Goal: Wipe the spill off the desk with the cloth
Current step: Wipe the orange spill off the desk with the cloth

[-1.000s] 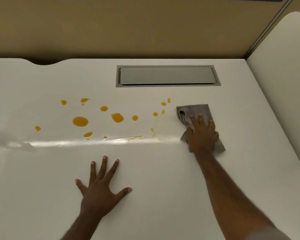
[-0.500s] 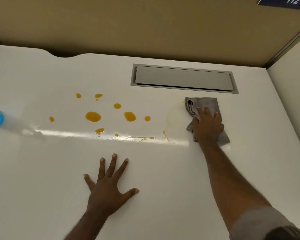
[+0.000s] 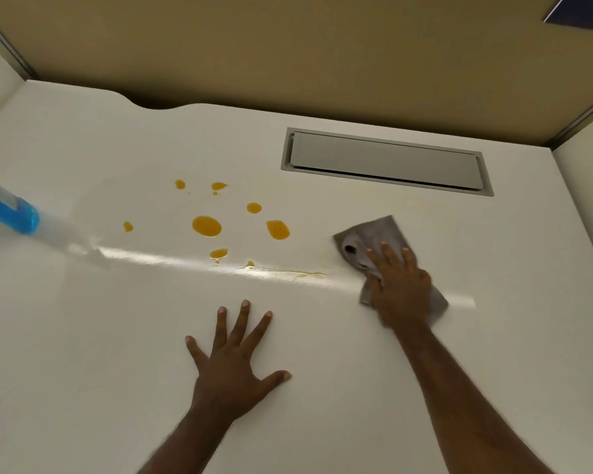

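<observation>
Orange drops of the spill (image 3: 206, 226) lie scattered on the white desk (image 3: 117, 336), with a thin smeared streak (image 3: 298, 273) trailing right toward the cloth. The grey cloth (image 3: 379, 230) lies crumpled on the desk just right of the drops. My right hand (image 3: 399, 285) presses flat on the cloth, fingers spread over it, hiding its near half. My left hand (image 3: 235, 364) rests palm down on the bare desk in front of the spill, fingers apart, holding nothing.
A grey cable hatch (image 3: 387, 162) is set into the desk behind the cloth. A blue bottle (image 3: 11, 213) lies or stands at the left edge, partly out of view. Tan partition walls (image 3: 288, 46) close off the back and sides.
My right hand has pushed the cloth leftward over the drops nearest it; those rightmost drops and the faint ring are gone. The left hand stays planted. The view has shifted.
</observation>
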The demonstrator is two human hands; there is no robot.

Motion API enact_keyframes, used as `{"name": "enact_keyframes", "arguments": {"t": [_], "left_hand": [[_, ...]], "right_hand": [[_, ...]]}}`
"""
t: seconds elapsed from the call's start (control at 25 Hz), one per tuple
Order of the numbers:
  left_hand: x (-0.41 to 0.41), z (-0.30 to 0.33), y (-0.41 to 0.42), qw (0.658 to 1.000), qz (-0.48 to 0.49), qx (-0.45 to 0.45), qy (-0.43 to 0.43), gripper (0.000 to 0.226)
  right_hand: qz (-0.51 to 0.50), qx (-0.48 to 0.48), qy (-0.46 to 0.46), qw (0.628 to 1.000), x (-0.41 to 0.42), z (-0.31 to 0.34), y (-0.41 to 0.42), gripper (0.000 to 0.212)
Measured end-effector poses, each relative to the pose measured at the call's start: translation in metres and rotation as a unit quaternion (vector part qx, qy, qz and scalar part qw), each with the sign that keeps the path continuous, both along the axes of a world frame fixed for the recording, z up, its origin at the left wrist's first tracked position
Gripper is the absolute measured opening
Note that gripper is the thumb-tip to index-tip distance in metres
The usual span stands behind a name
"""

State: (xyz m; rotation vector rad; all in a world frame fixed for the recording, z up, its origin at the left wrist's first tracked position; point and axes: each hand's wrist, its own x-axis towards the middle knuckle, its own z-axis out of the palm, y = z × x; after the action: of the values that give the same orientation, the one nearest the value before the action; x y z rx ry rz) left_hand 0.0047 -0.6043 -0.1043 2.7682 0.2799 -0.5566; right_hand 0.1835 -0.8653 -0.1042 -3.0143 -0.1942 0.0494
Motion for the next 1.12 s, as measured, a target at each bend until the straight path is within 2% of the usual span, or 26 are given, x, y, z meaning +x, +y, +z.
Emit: {"name": "enact_keyframes", "arguments": {"t": [0.08,0.12,0.16,0.28,0.36,0.4,0.56,0.64,0.68,0.84,0.92,1.04,1.12], "left_hand": [[0.0,0.0,0.001,1.0,-0.002,-0.001,0.005,0.099],[0.0,0.0,0.002,1.0,-0.001,-0.003,0.008,0.099],[0.0,0.0,0.002,1.0,0.0,-0.005,0.008,0.099],[0.0,-0.001,0.002,1.0,0.0,-0.006,0.004,0.099],[0.0,-0.001,0.002,1.0,-0.001,-0.004,0.005,0.099],[0.0,-0.002,0.002,1.0,-0.004,-0.004,0.006,0.099],[0.0,0.002,0.005,1.0,-0.01,-0.017,0.004,0.1],[-0.003,0.006,0.018,1.0,-0.008,-0.013,-0.007,0.101],[-0.004,0.007,0.03,1.0,0.004,-0.007,-0.012,0.102],[-0.01,0.014,0.106,0.997,0.066,0.02,-0.018,0.108],[-0.01,0.014,0.15,0.996,0.089,0.028,-0.007,0.114],[-0.011,0.013,0.207,0.993,0.108,0.032,0.019,0.121],[-0.015,0.013,0.233,0.994,0.101,0.028,0.032,0.122]], "right_hand": [[-0.101,0.029,0.01,0.994,0.019,0.005,0.015,0.051],[-0.121,0.045,0.021,0.991,0.024,0.008,0.033,0.052],[-0.105,0.046,0.029,0.993,0.023,0.009,0.054,0.053],[0.05,0.026,0.023,0.998,-0.017,-0.001,0.099,0.057],[0.115,0.016,0.024,0.993,-0.049,-0.005,0.085,0.057],[0.114,0.015,0.02,0.993,-0.057,-0.006,0.069,0.057],[-0.023,-0.001,0.011,1.0,-0.041,-0.002,0.039,0.055],[-0.094,0.034,0.016,0.995,-0.021,0.003,0.077,0.054],[-0.09,0.046,0.027,0.995,-0.017,0.005,0.103,0.054],[0.093,0.031,0.024,0.995,-0.07,-0.004,0.171,0.058],[0.112,0.033,0.006,0.993,-0.097,-0.008,0.155,0.059],[-0.022,0.027,0.004,0.999,-0.08,-0.006,0.132,0.057],[-0.126,0.047,0.011,0.991,-0.049,-0.001,0.152,0.055]]}}
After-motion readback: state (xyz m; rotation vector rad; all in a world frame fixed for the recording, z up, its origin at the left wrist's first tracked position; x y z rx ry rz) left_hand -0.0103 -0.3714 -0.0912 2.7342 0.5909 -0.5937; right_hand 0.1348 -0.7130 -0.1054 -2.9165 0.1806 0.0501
